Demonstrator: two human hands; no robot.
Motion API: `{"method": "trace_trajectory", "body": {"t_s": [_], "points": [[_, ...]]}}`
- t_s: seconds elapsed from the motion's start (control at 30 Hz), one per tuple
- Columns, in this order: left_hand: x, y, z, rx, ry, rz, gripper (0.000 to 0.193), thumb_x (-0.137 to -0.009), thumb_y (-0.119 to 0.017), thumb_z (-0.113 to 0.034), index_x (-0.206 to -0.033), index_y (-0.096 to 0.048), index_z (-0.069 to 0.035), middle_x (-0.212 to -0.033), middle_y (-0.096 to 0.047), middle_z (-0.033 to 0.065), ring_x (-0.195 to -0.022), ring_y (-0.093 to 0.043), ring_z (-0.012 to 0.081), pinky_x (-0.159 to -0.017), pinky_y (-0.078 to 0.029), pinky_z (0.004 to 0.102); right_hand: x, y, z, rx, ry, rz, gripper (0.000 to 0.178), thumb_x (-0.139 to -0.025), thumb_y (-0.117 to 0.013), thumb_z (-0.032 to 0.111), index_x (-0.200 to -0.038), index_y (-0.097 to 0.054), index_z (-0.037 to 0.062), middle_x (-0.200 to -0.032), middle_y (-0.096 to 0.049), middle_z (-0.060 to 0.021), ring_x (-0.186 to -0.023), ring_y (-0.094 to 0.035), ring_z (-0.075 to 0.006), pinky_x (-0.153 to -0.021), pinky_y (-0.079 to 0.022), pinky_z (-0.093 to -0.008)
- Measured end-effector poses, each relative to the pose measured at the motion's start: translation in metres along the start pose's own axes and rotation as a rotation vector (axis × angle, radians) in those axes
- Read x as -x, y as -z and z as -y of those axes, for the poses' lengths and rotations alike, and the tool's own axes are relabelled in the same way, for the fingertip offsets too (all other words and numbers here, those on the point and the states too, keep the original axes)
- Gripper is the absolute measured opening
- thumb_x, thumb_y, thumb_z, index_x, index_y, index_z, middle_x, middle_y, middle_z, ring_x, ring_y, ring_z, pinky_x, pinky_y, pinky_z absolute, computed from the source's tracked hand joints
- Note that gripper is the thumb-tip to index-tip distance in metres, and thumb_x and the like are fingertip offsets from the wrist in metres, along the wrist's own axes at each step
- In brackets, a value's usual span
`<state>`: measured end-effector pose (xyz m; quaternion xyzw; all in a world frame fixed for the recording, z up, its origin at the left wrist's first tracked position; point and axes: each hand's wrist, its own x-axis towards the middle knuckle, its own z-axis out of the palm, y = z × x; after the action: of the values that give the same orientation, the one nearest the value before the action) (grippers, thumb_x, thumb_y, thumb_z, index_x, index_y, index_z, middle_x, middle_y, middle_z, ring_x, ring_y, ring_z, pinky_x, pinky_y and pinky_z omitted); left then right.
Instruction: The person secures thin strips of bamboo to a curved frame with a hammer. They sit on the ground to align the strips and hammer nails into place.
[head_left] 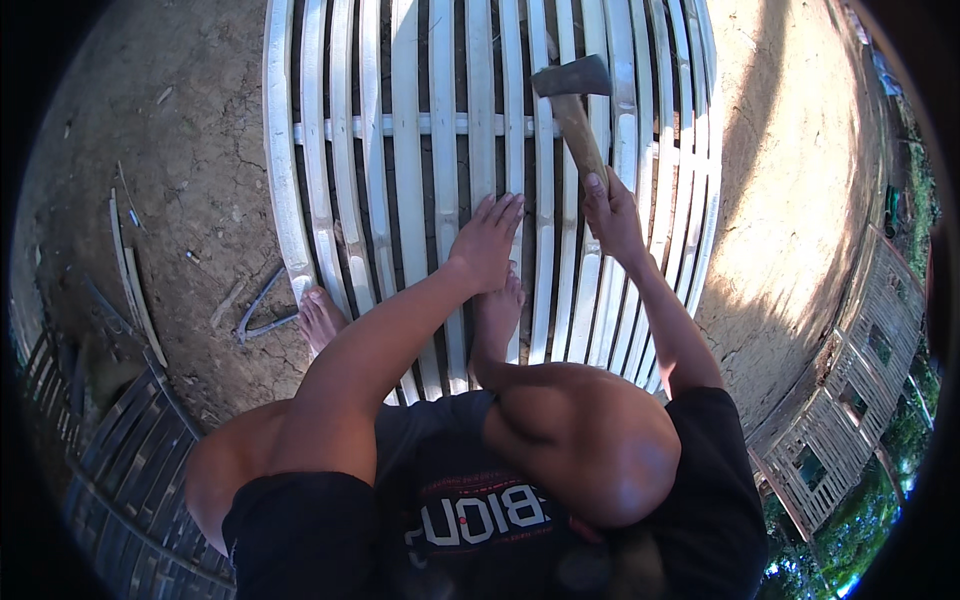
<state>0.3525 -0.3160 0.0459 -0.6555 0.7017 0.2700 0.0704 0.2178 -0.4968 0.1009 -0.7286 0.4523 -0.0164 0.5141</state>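
Observation:
My right hand (613, 217) is wrapped round the wooden handle of a hatchet (575, 120), whose dark metal head points away from me over the slats. Beneath it lies a long frame of pale slats (410, 170), which look like split bamboo, running away from me with narrow gaps between them. A crosspiece (440, 125) passes under the slats. My left hand (487, 240) rests flat on the middle slats, fingers stretched forward and holding nothing. Just behind it, one bare foot (498, 310) stands on the slats; my other foot (322, 318) is at their left edge.
On the cracked dirt to the left lie a thin V-shaped piece (262, 312) and some long strips (137, 285). A dark slatted structure (140, 480) stands at lower left. A lattice panel (850, 385) with square openings is at the right, with greenery beyond.

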Motion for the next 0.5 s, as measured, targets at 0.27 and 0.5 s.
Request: {"method": "trace_trajectory", "body": {"t_s": [0.27,0.5], "points": [[0.005,-0.005,0.001,0.035,0.005,-0.023,0.083,-0.093,-0.053,-0.044,-0.154,-0.026,0.005,-0.165,-0.016,0.0181,-0.154,-0.01,0.0294,-0.126,-0.005,0.0467,0.01,-0.016,0.011,0.346,0.077,0.066,0.038,-0.105,-0.049,0.04,-0.094,-0.049,0.0036,-0.061,-0.059,-0.0232,-0.062,-0.061,-0.0478,-0.057,-0.045,-0.0555],[-0.005,0.003,0.005,0.036,-0.005,-0.023,0.085,-0.092,-0.054,-0.045,-0.154,-0.024,0.005,-0.165,-0.015,0.018,-0.155,-0.01,0.0291,-0.126,-0.005,0.0468,0.008,-0.019,-0.02,0.534,0.014,0.09,0.036,-0.104,-0.048,0.042,-0.098,-0.048,0.0064,-0.069,-0.064,-0.0264,-0.07,-0.064,-0.0513,-0.06,-0.048,-0.0579]]}}
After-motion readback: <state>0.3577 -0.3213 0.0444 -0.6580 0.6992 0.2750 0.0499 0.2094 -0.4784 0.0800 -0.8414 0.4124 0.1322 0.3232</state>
